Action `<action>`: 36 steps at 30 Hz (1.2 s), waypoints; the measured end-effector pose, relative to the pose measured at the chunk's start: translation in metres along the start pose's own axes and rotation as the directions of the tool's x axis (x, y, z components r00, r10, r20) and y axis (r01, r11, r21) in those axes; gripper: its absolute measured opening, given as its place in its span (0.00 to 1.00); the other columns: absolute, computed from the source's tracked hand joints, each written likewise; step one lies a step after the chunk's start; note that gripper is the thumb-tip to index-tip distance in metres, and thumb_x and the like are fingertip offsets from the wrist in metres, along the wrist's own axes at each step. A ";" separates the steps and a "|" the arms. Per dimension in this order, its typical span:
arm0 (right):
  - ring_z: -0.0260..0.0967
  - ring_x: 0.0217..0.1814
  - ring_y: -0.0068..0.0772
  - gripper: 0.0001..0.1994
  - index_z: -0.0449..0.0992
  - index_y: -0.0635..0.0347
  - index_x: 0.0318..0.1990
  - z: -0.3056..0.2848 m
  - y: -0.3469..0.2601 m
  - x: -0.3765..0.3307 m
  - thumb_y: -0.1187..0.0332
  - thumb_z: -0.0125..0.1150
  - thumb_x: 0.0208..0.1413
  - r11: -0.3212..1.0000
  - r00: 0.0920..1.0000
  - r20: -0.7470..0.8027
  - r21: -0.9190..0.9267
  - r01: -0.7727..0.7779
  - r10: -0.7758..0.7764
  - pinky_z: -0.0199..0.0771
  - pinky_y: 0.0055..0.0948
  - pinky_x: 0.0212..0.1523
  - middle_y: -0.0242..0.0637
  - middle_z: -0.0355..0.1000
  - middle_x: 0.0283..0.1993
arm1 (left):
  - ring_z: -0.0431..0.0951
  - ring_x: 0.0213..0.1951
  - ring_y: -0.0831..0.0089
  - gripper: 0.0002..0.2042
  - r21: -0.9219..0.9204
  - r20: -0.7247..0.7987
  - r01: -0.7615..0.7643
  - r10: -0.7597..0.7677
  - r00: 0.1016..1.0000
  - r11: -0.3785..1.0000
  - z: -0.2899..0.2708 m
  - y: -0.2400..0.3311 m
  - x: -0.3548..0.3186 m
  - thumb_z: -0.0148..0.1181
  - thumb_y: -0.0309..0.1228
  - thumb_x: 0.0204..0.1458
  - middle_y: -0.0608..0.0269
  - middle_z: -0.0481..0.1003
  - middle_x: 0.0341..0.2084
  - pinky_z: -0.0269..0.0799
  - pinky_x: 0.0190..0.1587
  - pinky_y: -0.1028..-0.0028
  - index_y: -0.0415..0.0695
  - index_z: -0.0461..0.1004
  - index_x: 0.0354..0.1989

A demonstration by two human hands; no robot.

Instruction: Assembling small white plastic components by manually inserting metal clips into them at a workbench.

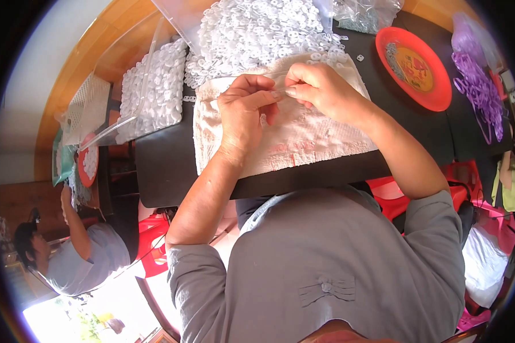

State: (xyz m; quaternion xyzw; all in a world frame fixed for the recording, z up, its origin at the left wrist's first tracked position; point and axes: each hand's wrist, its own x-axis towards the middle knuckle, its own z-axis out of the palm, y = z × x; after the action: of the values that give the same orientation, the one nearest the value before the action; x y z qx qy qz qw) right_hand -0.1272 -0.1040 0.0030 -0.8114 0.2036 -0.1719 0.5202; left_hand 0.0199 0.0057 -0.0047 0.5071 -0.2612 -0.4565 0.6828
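Over a cream towel [292, 143] my left hand [243, 108] and my right hand [323, 88] come together, thumbs and index fingers pinched, their tips almost meeting. Something small and pale shows between the fingertips, too small to name. Both hands are closed, and my left hand's lower fingers are curled. Just beyond the towel lies a big heap of small white plastic pieces [252, 28] with holes in them, spilling onto the towel's far edge.
A clear box [154, 86] of white pieces stands left. On the right are a red plate [380, 43] holding small grey bits and a bundle of purple ribbon [480, 86]. A clear bag [366, 17] lies at the back. Another person [86, 251] sits at far left.
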 end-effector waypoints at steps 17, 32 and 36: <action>0.68 0.32 0.25 0.05 0.71 0.65 0.37 -0.001 0.005 0.000 0.77 0.57 0.54 0.930 0.956 -0.058 -0.257 0.264 -0.287 0.67 0.25 0.34 0.34 0.71 0.30 | 0.72 0.15 0.72 0.09 -0.084 -0.019 0.013 -0.014 1.000 0.996 -0.008 0.003 0.003 0.57 0.13 0.44 0.55 0.75 0.22 0.64 0.15 0.76 0.36 0.70 0.34; 0.65 0.31 0.13 0.03 0.75 0.66 0.35 0.003 -0.001 0.002 0.78 0.61 0.53 0.961 0.957 -0.103 -0.081 0.264 -0.272 0.64 0.16 0.29 0.26 0.71 0.30 | 0.75 0.19 0.70 0.08 -0.137 0.050 0.059 -0.053 0.997 0.989 -0.010 0.012 -0.001 0.57 0.14 0.46 0.55 0.75 0.24 0.66 0.17 0.76 0.36 0.70 0.35; 0.64 0.31 0.12 0.03 0.75 0.65 0.36 0.001 0.004 0.002 0.77 0.60 0.54 0.981 0.969 -0.154 -0.007 0.193 -0.191 0.63 0.15 0.28 0.24 0.70 0.29 | 0.75 0.20 0.71 0.07 0.045 -0.092 -0.045 0.049 0.995 0.998 -0.029 0.047 -0.002 0.59 0.18 0.47 0.56 0.76 0.24 0.66 0.20 0.77 0.34 0.73 0.35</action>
State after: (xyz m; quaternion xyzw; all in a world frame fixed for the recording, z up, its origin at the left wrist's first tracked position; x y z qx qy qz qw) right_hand -0.1252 -0.1055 -0.0012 -0.8096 0.1630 -0.2843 0.4870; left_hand 0.0593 0.0234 0.0291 0.5361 -0.2508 -0.4107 0.6936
